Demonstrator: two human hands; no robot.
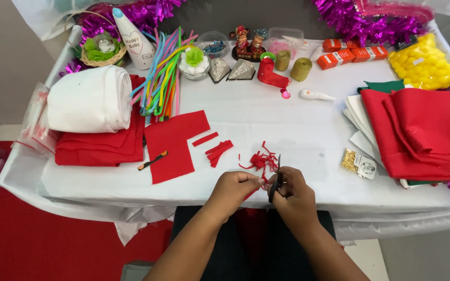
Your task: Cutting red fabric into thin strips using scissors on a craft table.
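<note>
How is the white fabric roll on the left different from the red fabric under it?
The white fabric roll is rolled into a thick bundle, while the red fabric lies folded flat in a stack. The roll sits on top; the red stack bears it and sticks out beneath at the front and right. Both are soft cloth on the left of the table.

Bare forearms, no sleeves; dark trousers below.
</note>
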